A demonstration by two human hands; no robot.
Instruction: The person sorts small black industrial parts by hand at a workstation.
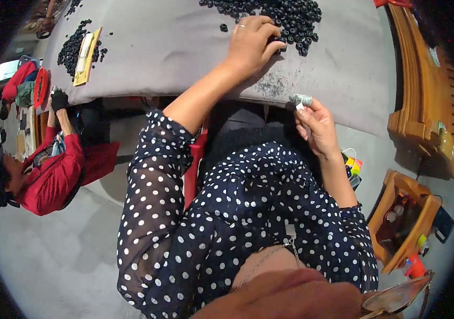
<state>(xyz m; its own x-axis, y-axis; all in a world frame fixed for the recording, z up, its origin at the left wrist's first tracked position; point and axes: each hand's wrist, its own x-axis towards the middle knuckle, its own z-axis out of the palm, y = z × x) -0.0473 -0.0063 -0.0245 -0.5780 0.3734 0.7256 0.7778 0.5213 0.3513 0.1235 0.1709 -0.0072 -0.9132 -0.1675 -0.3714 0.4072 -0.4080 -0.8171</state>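
Observation:
My left hand, a ring on one finger, reaches to the near edge of a pile of small black round parts with hollow centres. Its thumb and fingers curl in on a black part at the pile's edge. By the table's near edge, my right hand pinches a small pale flat piece between thumb and forefinger. That forefinger is wrapped in greyish tape. What else the right palm holds is hidden. Dark crumbs lie scattered on the grey cloth between the hands.
A grey cloth covers the table. At left are another black pile and a yellow strip with a white bar. A person in red works at the left side. Carved wooden furniture and a wooden box stand right.

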